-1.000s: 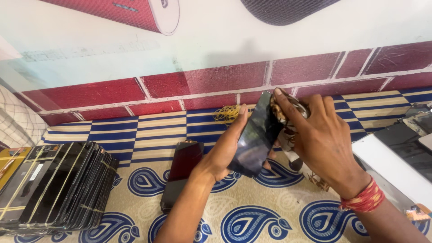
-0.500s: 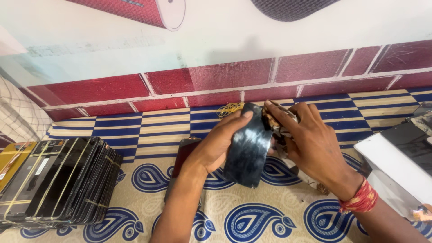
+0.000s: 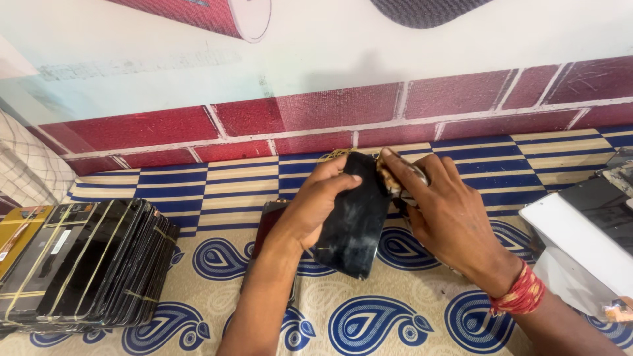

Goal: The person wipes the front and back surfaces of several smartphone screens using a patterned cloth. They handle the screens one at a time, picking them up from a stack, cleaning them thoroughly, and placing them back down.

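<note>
Fingers of the left hand [image 3: 323, 204] were closed around a black phone-screen panel [image 3: 353, 217], thumb across its glossy face and the rest behind, so the panel stood tilted above the middle of the patterned mat [image 3: 395, 323], its lower edge just clear of the cloth. That grip seemed to keep the face turned up toward the wearer and steady. The right hand [image 3: 448, 217], a red thread band [image 3: 521, 296] at its wrist, met the panel's upper right corner with fingers narrowed in a pinch on some yellowish rubber bands [image 3: 389, 178]; a few more strands showed behind the top edge, though how they ran could not be told. Under the left forearm a second dark panel [image 3: 267, 227] lay flat on the mat, partly hidden. Near the mat's left edge a banded stack of black panels [image 3: 86, 264] lay leaning in a row, with a yellow packet [image 3: 20, 234] just beside it. At the right edge a white slab with a dark panel on it [image 3: 587, 231] sat close to the right forearm. The back edge met a wall printed with red bricks [image 3: 330, 118]. Open mat remained in front of the hands and between them and the stack; the right side was tighter.
</note>
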